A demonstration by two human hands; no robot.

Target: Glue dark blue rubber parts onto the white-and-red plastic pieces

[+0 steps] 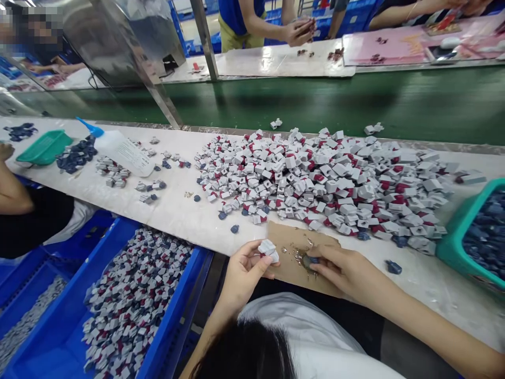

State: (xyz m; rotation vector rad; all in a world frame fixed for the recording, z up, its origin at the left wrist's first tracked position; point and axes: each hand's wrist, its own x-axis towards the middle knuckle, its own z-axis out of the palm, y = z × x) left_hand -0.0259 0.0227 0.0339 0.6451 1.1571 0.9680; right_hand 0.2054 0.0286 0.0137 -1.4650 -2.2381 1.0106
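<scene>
My left hand [242, 276] curls its fingers snugly around a grey-white plastic block [268, 249], while my right hand [347, 268] keeps a firm, controlled pinch, fingertips pressed together on a dark blue piece [309, 260], just above the cardboard sheet [288, 268].

Reference landmark: the heap of plastic housings [315, 184] on the bench [445, 295]. Left of the heap: a squeeze bottle [122, 152], then a basket [44, 147]. Right of the heap: a tub [453, 247] of loose parts. Before the heap: a cardboard sheet [295, 258] on the bench; before and left, below bench level: a crate [177, 279] of housings. Behind the heap: a conveyor belt [315, 102].
</scene>
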